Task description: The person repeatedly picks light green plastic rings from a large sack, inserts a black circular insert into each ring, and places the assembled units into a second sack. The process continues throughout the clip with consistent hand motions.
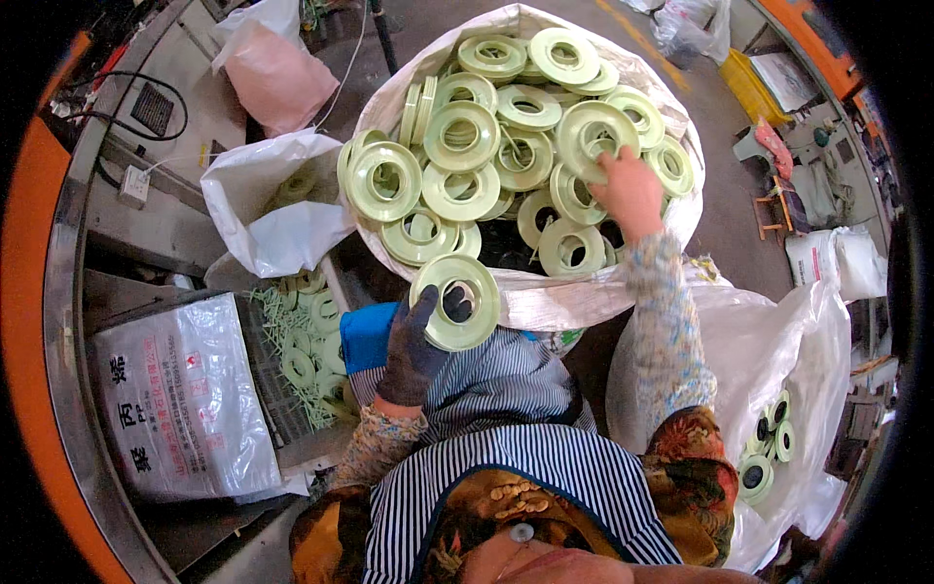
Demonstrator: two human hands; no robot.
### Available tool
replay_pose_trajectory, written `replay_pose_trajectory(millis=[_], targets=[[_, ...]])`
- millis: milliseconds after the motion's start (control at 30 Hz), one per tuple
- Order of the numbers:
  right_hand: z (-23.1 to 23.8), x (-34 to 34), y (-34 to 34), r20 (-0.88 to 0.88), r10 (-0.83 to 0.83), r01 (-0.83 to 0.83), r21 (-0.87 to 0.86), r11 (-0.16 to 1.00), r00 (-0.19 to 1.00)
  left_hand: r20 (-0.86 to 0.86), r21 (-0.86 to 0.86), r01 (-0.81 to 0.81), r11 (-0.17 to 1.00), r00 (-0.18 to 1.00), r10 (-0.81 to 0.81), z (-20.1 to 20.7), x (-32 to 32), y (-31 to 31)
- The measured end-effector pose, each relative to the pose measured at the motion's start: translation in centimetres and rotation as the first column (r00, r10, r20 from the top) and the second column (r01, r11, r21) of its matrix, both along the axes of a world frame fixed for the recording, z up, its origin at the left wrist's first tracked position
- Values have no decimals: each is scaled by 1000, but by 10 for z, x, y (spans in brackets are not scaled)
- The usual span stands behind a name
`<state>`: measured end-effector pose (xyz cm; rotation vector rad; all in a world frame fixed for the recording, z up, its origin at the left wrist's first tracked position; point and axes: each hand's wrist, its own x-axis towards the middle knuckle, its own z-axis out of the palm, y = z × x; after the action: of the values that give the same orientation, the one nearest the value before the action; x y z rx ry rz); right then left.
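In a dark glove, my left hand (412, 352) grips a pale green plastic ring (478, 316) by its left side, just in front of a big white woven sack (569, 304). Dark fingertips show through the ring's centre hole. Over the right part of the sack, my bare right hand (630, 191) has its fingers closed on the lower right rim of another pale green plastic ring (576, 131). Beneath and around it, many similar flanged rings (462, 136) lie heaped in the sack, some flat, some on edge.
To the left, a white bag (292, 234) stands open beside a bin holding rings and thin green scraps (292, 336). A printed white sack (185, 399) covers part of that side. At right, a translucent bag (710, 457) holds several rings with dark centres (754, 475).
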<state>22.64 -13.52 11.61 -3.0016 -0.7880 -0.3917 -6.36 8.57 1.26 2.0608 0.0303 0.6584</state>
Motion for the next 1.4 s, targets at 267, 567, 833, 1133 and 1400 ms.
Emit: replay_pose_trajectory(millis=[267,567,833,1133,1400], targets=[[-23,73,16,-72,194,-186,99,977,978,95,29,-5,1000,996,3,7,-2,-2],[-44,95,84,155,157,-213,469,857,975,-46,-816,64,574,984,-174,35,-2,-16],[-162,-40,72,-303,519,-590,-229,774,799,-119,-362,-69,930,993,27,-24,-10,7],[-159,-49,68,-376,280,-377,-216,900,883,-68,-615,-49,787,998,9,3,-11,-3],[-30,-148,61,-169,689,-461,629,625,705,-94,-896,-37,443,990,-108,25,1,-24]])
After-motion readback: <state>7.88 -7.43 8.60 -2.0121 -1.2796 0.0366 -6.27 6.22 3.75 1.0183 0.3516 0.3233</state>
